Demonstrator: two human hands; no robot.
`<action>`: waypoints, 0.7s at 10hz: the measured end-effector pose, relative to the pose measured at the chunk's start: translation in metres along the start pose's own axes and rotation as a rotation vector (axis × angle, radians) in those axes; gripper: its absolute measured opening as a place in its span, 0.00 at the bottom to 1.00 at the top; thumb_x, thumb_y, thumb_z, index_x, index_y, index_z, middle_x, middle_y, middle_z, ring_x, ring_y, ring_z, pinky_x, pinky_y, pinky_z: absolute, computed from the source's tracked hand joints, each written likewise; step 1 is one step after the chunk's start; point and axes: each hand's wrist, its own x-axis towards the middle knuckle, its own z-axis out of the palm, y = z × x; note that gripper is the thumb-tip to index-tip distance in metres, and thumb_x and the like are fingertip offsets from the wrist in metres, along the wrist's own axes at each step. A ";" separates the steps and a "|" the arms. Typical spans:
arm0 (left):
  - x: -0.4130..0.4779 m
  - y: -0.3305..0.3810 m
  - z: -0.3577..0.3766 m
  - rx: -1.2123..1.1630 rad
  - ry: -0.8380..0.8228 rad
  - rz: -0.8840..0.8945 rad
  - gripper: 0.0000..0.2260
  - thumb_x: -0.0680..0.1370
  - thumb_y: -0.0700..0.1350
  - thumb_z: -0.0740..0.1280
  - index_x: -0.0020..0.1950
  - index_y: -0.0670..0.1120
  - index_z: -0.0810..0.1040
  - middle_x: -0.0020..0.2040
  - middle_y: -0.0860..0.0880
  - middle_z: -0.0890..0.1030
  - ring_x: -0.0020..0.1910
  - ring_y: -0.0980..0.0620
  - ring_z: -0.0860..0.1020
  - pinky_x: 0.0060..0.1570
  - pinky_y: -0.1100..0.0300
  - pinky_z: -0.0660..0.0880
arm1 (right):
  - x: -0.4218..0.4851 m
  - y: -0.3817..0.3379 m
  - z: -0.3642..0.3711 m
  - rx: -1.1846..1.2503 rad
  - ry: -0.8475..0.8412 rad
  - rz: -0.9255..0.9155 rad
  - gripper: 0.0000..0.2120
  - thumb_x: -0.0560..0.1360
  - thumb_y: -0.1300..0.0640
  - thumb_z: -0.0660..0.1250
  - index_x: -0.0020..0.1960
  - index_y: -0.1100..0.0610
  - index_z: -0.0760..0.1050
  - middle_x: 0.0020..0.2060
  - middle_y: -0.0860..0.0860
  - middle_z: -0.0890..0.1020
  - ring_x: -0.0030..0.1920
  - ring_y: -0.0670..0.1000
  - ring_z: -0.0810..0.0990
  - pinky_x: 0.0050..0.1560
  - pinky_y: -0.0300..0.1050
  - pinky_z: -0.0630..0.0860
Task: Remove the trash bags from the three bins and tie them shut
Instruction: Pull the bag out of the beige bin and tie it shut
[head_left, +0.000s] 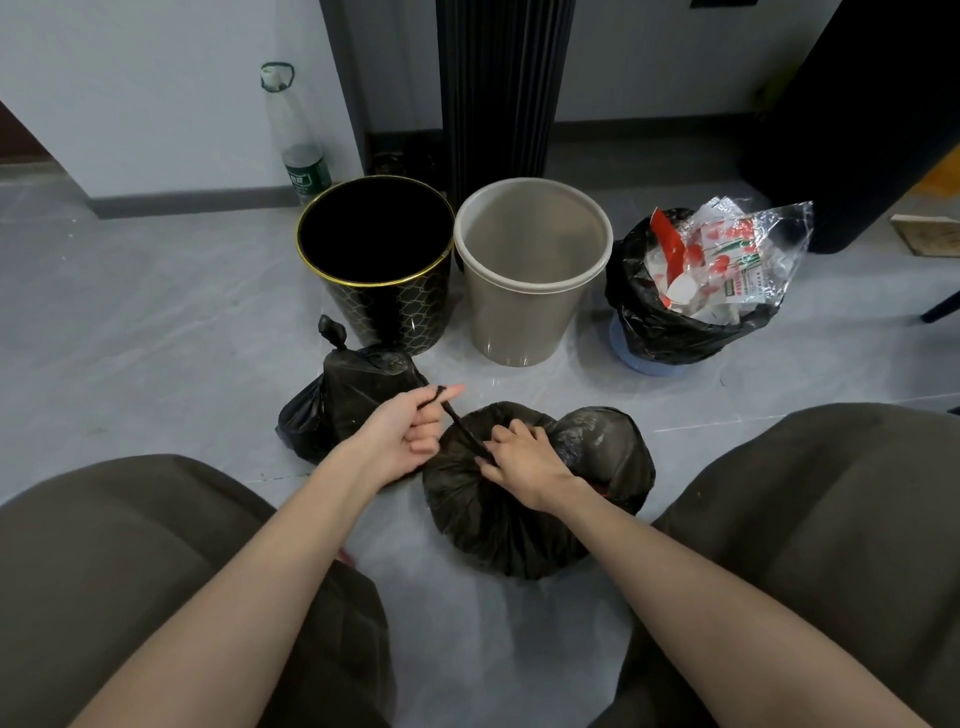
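Grey glossy tile floor (156, 312), white wall (130, 78).

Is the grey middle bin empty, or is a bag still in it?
Empty. The grey bin stands upright, its bare inside walls and bottom showing, with no liner.

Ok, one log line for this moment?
step: tying second bag | left hand: pulls strand | right hand: grips bag top | first bag: knotted | third bag: in bin, open
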 end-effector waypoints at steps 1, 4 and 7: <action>-0.003 -0.010 -0.004 1.161 0.289 0.413 0.14 0.82 0.49 0.54 0.50 0.48 0.78 0.31 0.51 0.75 0.33 0.48 0.77 0.31 0.60 0.69 | 0.001 -0.002 0.002 -0.010 0.006 -0.014 0.19 0.82 0.47 0.52 0.64 0.56 0.72 0.60 0.55 0.72 0.64 0.56 0.65 0.67 0.58 0.59; -0.006 -0.013 0.004 0.840 0.043 0.317 0.17 0.79 0.53 0.60 0.34 0.47 0.73 0.36 0.51 0.74 0.39 0.55 0.73 0.45 0.59 0.71 | -0.001 0.005 0.001 0.065 0.071 0.128 0.17 0.82 0.48 0.53 0.62 0.56 0.71 0.59 0.55 0.71 0.63 0.57 0.66 0.63 0.57 0.64; 0.008 -0.022 0.004 0.335 -0.089 0.288 0.12 0.82 0.48 0.57 0.56 0.50 0.79 0.57 0.53 0.80 0.58 0.58 0.76 0.62 0.63 0.66 | -0.004 -0.012 0.007 -0.040 0.077 0.001 0.20 0.82 0.47 0.51 0.64 0.58 0.70 0.60 0.56 0.71 0.62 0.57 0.66 0.64 0.57 0.62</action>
